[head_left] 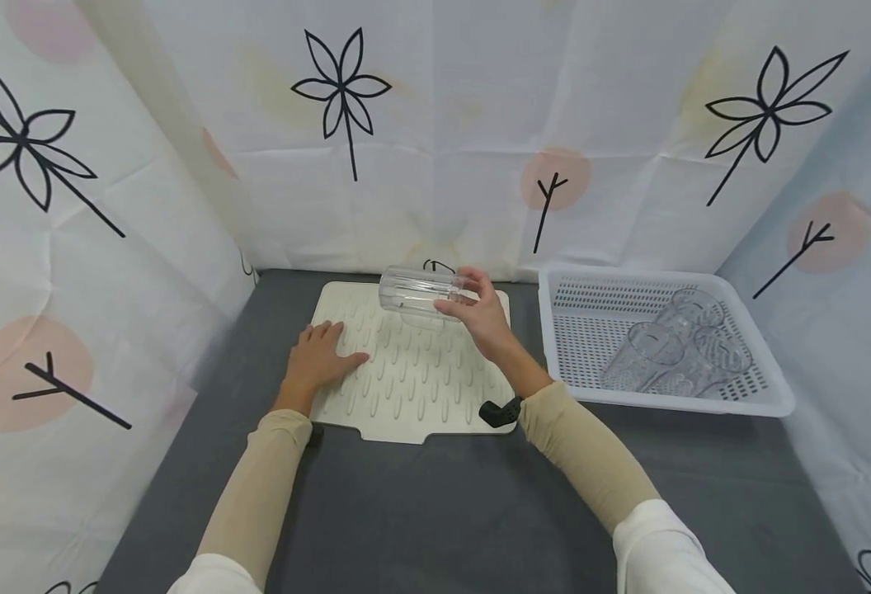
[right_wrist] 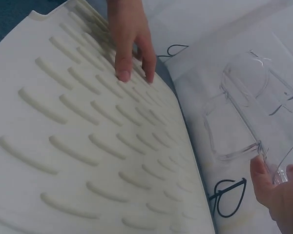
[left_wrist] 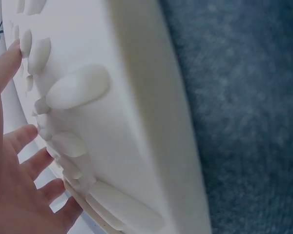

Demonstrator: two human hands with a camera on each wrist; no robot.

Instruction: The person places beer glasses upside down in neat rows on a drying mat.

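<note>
A clear mug (head_left: 416,290) with a side handle lies sideways in the air above the back of a cream ridged drainboard (head_left: 398,417). My right hand (head_left: 483,318) grips it at its right end, thumb below and fingers above. In the right wrist view the mug's handle (right_wrist: 211,129) stands out to the left of its body, above the right hand (right_wrist: 283,197). Spread fingers of my left hand (head_left: 315,360) rest on the drainboard's left edge. The left wrist view has that hand (left_wrist: 19,183) against the raised ridges (left_wrist: 78,87).
To the right stands a white perforated basket (head_left: 580,351), with several clear glasses (head_left: 654,342) leaning in its right half. A dark grey cloth (head_left: 435,511) covers the table. Patterned white curtains (head_left: 435,198) close in the back and both sides.
</note>
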